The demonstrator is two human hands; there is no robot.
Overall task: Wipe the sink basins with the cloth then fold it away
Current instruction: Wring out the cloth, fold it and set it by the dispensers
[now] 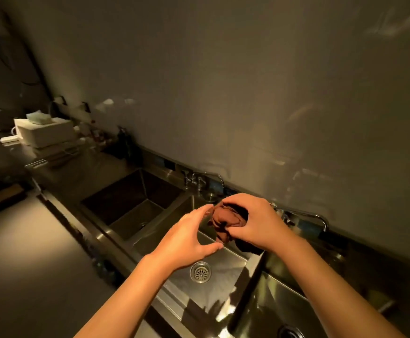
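A bunched brown cloth (226, 222) hangs in the air over the middle sink basin (218, 284). My right hand (252, 220) grips it from above and the right, fingers curled round the wad. My left hand (189, 240) is just left of the cloth, fingers straight and spread, its fingertips near the cloth's edge; contact cannot be told. The steel sink unit has three basins: a left basin (135, 215), the middle one with a round drain (200, 272), and a right basin (272, 303) at the lower right.
Two taps (206, 181) (318, 219) rise from the back ledge against the grey wall. On the counter at far left stand a white tissue box (45, 132), stacked trays and several small bottles (96, 137). The floor lies at lower left.
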